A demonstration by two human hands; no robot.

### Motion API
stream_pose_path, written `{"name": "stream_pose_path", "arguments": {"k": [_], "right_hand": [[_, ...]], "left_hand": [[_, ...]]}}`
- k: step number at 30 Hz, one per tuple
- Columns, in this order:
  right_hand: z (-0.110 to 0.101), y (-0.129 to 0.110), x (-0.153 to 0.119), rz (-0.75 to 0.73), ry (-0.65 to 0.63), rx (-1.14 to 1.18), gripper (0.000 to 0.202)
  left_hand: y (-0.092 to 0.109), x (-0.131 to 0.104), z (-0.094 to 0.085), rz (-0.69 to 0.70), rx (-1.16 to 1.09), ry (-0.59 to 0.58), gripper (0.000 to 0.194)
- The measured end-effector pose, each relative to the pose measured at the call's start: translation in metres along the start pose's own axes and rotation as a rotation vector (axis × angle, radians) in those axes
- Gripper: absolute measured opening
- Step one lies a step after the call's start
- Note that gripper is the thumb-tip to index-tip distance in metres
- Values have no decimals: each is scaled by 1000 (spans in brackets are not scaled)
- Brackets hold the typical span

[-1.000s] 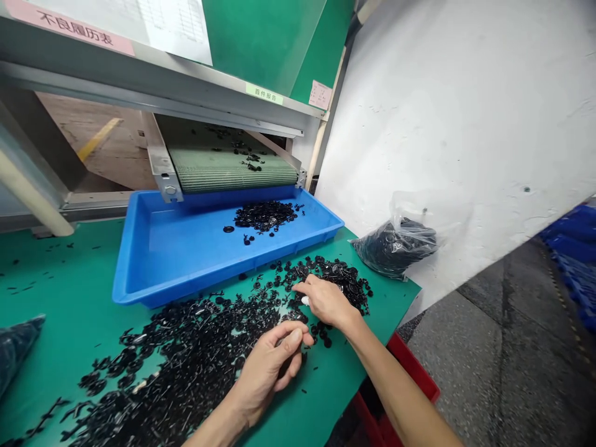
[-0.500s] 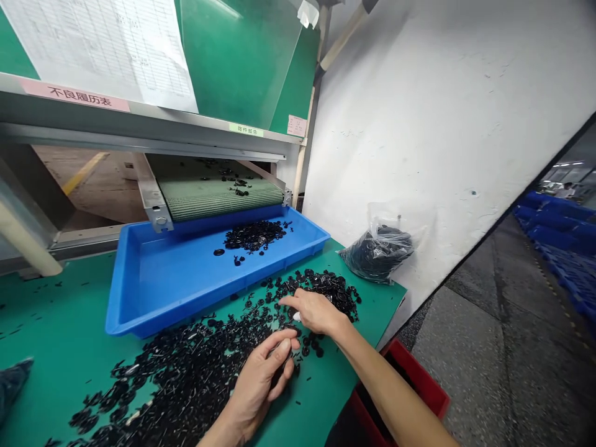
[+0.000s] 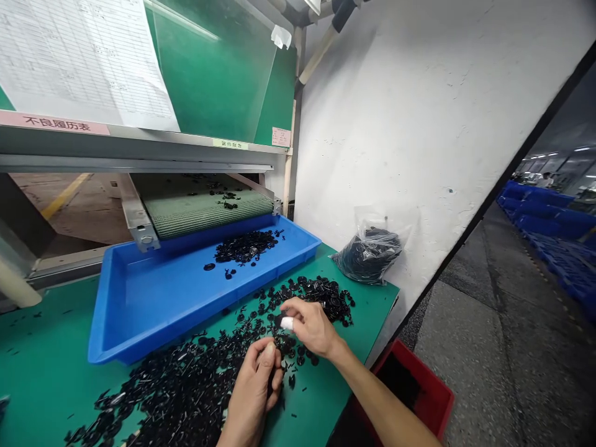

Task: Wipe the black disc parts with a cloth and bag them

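Note:
My left hand is closed above the right end of a spread of small black plastic parts. Its fingers curl inward, and something dark shows in the gap of the palm. Just to the right and a little farther away, my right hand has its bent index finger and white-wrapped thumb drawn together, with a small black part at their tips. Behind that hand lies a heap of round black parts. Both hands are close together but apart.
A blue tray with black parts stands under the end of a green conveyor belt. A clear bag of black parts leans by the white wall. Beyond the green table, a red bin sits low at right.
My right hand has drawn back slightly, its pointing index finger now bent toward the thumb. My left hand's fingers have closed more. The view has shifted a little.

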State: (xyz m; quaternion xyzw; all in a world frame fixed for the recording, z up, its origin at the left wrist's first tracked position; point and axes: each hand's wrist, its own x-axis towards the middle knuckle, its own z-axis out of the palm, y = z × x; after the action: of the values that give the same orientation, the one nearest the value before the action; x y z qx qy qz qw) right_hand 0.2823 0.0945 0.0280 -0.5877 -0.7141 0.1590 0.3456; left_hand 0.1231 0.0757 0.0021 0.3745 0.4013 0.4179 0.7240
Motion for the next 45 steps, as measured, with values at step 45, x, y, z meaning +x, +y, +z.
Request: {"name": "stream_pose_path", "arguments": {"k": [45], "right_hand": [[-40, 66, 109, 308, -267, -480, 13]], "left_hand": [[7, 1, -10, -117, -139, -159, 30]]}}
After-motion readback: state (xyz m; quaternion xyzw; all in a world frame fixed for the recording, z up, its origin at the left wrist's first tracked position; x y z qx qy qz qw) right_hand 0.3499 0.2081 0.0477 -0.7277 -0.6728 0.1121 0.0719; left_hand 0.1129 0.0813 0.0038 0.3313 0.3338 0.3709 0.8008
